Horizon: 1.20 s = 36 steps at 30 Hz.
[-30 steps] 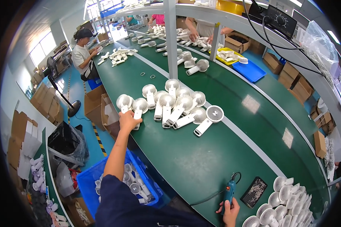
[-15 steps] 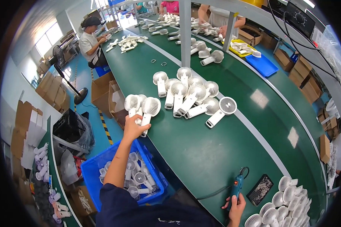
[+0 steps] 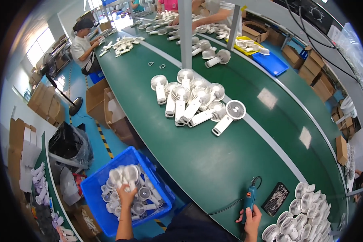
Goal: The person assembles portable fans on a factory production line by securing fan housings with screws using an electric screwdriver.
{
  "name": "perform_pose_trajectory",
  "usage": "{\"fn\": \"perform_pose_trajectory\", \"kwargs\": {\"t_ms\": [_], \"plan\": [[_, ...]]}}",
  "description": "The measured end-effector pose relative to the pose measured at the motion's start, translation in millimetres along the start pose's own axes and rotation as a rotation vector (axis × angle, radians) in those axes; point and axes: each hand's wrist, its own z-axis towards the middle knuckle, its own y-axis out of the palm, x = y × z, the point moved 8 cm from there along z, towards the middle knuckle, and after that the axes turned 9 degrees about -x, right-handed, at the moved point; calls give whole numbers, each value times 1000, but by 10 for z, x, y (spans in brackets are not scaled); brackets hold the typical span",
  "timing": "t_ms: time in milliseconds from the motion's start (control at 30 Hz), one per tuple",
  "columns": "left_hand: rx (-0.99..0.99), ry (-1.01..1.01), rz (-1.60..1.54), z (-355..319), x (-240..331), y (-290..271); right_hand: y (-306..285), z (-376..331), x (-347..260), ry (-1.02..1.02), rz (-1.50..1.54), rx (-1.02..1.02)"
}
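Observation:
My left hand (image 3: pixel 127 196) is over the blue bin (image 3: pixel 93 213), closed around a few white handheld fans (image 3: pixel 130 172). Other fans of the same kind lie loose in the bin below, and blurred edges make it hard to tell whether the held ones touch them. In my right hand (image 3: pixel 252 218), by the table's near edge, is a teal electric screwdriver (image 3: pixel 250 199), gripped upright with its cord at the top. Next to it lies a black tray of small screws (image 3: pixel 276 199).
A cluster of white fans (image 3: pixel 201 96) lies mid-table; more are stacked at the near right (image 3: pixel 306 209). A metal post (image 3: pixel 185 36) rises from the green table (image 3: pixel 181 149). A blue tray (image 3: pixel 271 63) lies farther back. Co-workers handle parts at the far end, one in a black cap (image 3: pixel 81 50).
My left hand has gone from the table edge down over the blue bin, carrying the fans. My right hand keeps its grip on the screwdriver. The view has shifted slightly.

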Motion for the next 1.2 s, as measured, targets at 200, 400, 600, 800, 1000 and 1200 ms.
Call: {"fn": "perform_pose_trajectory", "kwargs": {"t_ms": [200,400,600,800,1000,1200], "plan": [[-112,-57,125,-39,-817,1182,-20,-24,73,-73,-37,-20],[-279,-91,135,-131,-808,1660,25,-42,-13,-82,10,-8],[72,25,80,-36,-367,753,109,-114,-219,-42,-78,31],[158,731,-616,588,3055,-503,96,-142,-309,17,-89,49],[-346,1217,-330,921,5910,662,-45,-184,-330,30,-128,71],[-130,1130,283,2413,7083,2197,-4,-273,-133,261,-143,118]]}}
